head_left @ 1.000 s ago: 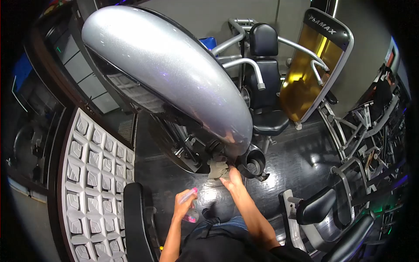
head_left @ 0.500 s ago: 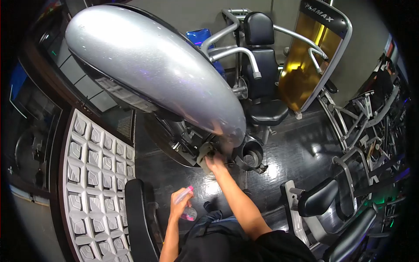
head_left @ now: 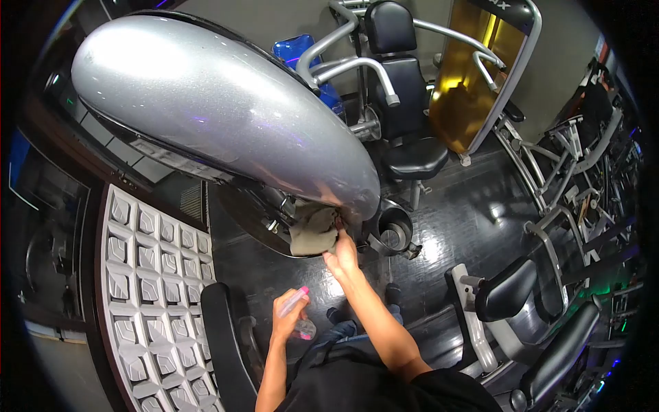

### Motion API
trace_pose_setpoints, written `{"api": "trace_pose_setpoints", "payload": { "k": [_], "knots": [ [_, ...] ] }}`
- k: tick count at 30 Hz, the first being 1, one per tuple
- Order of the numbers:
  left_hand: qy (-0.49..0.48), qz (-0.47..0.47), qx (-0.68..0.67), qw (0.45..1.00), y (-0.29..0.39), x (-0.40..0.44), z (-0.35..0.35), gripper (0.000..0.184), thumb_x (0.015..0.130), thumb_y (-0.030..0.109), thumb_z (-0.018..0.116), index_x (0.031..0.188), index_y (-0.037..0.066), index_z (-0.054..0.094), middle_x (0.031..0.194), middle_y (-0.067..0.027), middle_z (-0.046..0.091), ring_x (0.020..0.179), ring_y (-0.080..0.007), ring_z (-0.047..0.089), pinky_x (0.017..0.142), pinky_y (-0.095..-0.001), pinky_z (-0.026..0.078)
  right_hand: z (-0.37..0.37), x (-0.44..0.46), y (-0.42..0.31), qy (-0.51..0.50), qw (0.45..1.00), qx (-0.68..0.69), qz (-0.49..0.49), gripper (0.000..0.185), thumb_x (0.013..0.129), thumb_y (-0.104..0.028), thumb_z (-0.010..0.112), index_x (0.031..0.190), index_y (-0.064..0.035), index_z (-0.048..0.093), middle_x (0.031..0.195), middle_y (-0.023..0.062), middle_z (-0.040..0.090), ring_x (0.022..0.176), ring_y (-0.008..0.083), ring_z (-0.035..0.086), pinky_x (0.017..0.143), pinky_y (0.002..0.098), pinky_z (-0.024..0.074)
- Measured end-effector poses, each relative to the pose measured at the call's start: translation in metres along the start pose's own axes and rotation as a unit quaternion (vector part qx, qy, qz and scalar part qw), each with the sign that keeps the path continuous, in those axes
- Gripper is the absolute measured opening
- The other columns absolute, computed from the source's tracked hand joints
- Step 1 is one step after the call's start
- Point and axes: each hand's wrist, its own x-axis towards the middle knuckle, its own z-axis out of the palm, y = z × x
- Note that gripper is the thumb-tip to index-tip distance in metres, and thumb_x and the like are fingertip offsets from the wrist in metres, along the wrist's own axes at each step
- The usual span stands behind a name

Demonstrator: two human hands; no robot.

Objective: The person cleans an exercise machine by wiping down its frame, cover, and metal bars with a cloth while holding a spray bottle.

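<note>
My right hand (head_left: 342, 255) holds a grey-brown cloth (head_left: 313, 231) against the lower end of a large silver machine cover (head_left: 240, 113). The cloth hangs spread out to the left of the fingers, and part of the hand is hidden under the cover's edge. Lower and to the left, my left hand (head_left: 286, 311) is wrapped round a clear spray bottle (head_left: 304, 328) with a pink and white top. Just right of the cloth is a black cup holder (head_left: 394, 232) beside the cover's lower end.
Behind stands a machine with a black seat (head_left: 415, 158) and silver arms. A gold panel (head_left: 461, 89) is at its right. Black pads (head_left: 506, 289) on metal frames stand at the lower right. A white patterned panel (head_left: 152, 288) and a black pad (head_left: 223, 336) are at left.
The view has shifted, and the silver cover sits further left in it. The cloth, bunched half a second ago, now hangs more spread out. My left hand keeps its hold on the bottle.
</note>
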Motion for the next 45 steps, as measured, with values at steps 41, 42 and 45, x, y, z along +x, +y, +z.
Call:
{"api": "trace_pose_setpoints", "payload": {
  "k": [41,42,45],
  "knots": [
    [-0.066,0.082,-0.053,0.993,-0.001,0.019,-0.025,0.022,0.087,0.017,0.066,0.078,-0.003,0.062,0.073,-0.0086,0.062,0.051,-0.0136,0.057,0.051,-0.0275,0.047,-0.029,-0.04,-0.005,0.164,0.71,-0.472,-0.496,0.039,0.074,0.004,0.068,0.112,-0.0024,0.062,0.107,0.0164,0.069,0.104,0.0284,0.066,0.091,0.0364,0.0481],
    [-0.064,0.079,-0.058,0.993,-0.001,0.018,-0.024,0.022,0.087,0.017,0.066,0.078,-0.002,0.062,0.073,-0.0082,0.061,0.051,-0.0135,0.057,0.051,-0.0274,0.047,-0.012,-0.046,-0.015,0.163,0.702,-0.468,-0.512,0.041,0.073,0.007,0.068,0.112,-0.0019,0.063,0.107,0.0145,0.069,0.104,0.0256,0.066,0.09,0.0347,0.0483],
    [-0.06,0.079,-0.065,0.993,-0.002,0.018,-0.021,0.021,0.088,0.017,0.065,0.078,-0.002,0.062,0.072,-0.0076,0.061,0.051,-0.0134,0.057,0.051,-0.0271,0.046,0.032,-0.063,-0.039,0.124,0.676,-0.456,-0.565,0.044,0.069,0.008,0.068,0.111,-0.0032,0.065,0.107,0.0123,0.068,0.101,0.0262,0.066,0.09,0.0348,0.0482]
  ]
}}
